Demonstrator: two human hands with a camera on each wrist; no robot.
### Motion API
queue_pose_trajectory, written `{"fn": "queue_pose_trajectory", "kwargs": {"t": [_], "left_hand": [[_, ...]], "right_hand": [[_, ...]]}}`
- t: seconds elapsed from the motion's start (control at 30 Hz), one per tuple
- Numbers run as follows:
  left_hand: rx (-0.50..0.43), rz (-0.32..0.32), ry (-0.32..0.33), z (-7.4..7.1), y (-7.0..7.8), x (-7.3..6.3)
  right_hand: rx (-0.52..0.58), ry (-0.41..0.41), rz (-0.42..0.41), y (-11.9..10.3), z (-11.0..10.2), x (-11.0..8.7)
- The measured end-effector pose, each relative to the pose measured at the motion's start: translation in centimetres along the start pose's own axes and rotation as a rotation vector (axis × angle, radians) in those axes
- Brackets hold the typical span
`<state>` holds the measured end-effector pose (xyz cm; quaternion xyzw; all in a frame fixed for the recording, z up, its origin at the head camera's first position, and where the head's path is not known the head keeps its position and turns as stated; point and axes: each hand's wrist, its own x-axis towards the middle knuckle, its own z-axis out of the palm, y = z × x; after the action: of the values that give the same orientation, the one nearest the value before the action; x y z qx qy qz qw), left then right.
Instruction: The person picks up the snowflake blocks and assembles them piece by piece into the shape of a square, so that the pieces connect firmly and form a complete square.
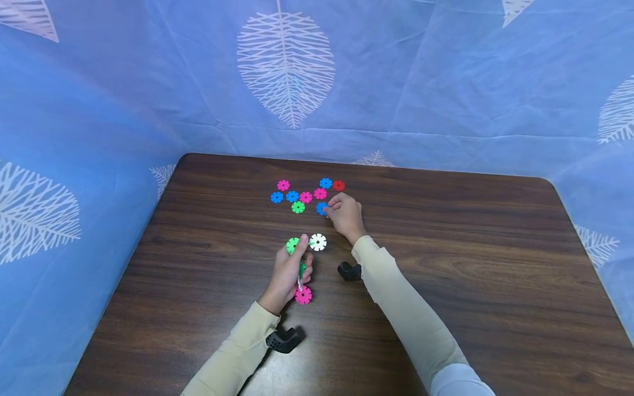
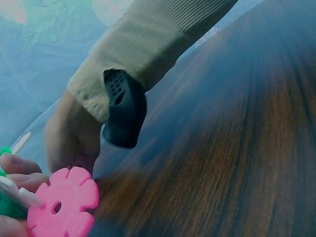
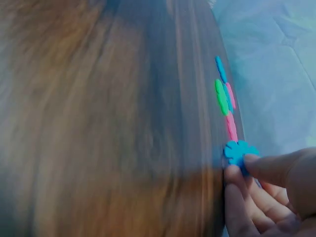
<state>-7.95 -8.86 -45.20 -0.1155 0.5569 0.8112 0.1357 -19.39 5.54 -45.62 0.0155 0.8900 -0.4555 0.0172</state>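
Observation:
My left hand (image 1: 286,275) grips a joined piece made of notched plastic snowflake discs. Its green disc (image 1: 291,246) and white disc (image 1: 318,242) stick out past the thumb. A pink disc (image 1: 304,295) shows at the lower end, large in the left wrist view, and another green disc (image 1: 302,269) is partly hidden by the fingers. Farther back, my right hand (image 1: 346,215) pinches a blue snowflake disc (image 3: 238,154) between thumb and fingertips. In the right wrist view that disc is tilted up with its face showing.
Loose discs lie flat beyond the hands: a red disc (image 1: 339,185), a green disc (image 1: 298,207), several pink and several blue ones. The brown wooden table (image 1: 470,264) ends at a blue leaf-patterned cloth (image 1: 421,82). A black wrist device (image 1: 285,340) hangs at each cuff.

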Motion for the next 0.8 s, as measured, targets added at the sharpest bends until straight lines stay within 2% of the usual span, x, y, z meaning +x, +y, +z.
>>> {"fn": "queue_pose_trajectory", "kwargs": {"t": [0.27,0.47,0.63,0.8], "left_hand": [[-0.006,0.006,-0.007,0.2,-0.1,0.2],[0.004,0.000,-0.003,0.4,0.1,0.1],[0.009,-0.007,0.003,0.5,0.2,0.0],[0.006,-0.009,-0.005,0.6,0.2,0.0]], "right_hand": [[0.273,-0.160,0.023,2.0,-2.2,-1.6],[0.415,-0.249,0.074,2.9,-3.8,-3.6],[0.471,-0.274,0.081,2.9,-4.8,-5.3],[0.472,-0.291,0.036,2.6,-5.5,-7.0]]}}
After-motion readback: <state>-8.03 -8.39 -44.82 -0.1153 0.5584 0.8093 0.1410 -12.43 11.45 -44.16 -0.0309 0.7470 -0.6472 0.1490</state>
